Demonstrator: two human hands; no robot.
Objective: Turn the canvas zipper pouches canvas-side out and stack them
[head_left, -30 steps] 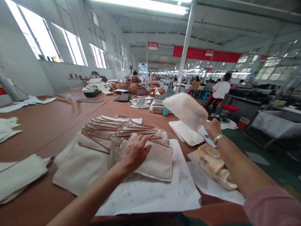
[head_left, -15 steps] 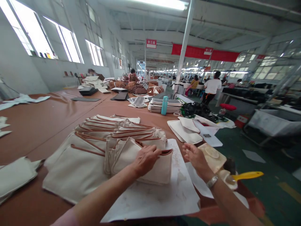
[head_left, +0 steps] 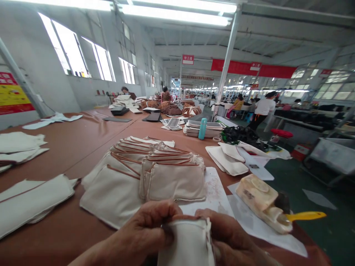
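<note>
Close under the camera, both hands grip one cream canvas pouch by its top edge. My left hand pinches its left side and my right hand holds its right side. Just beyond them a fanned stack of the same pouches with brown zippers lies on the brown table, partly over a stained white sheet. A small pile of cream pieces sits further right.
A glue-crusted container with a yellow-handled brush rests on paper at the table's right edge. A teal bottle and stacked trays stand behind. More cream pieces lie at left. People work in the distance.
My right hand put a cream piece on the right pile, then came back. Both hands lifted one pouch off the stack and now hold it close to me.
</note>
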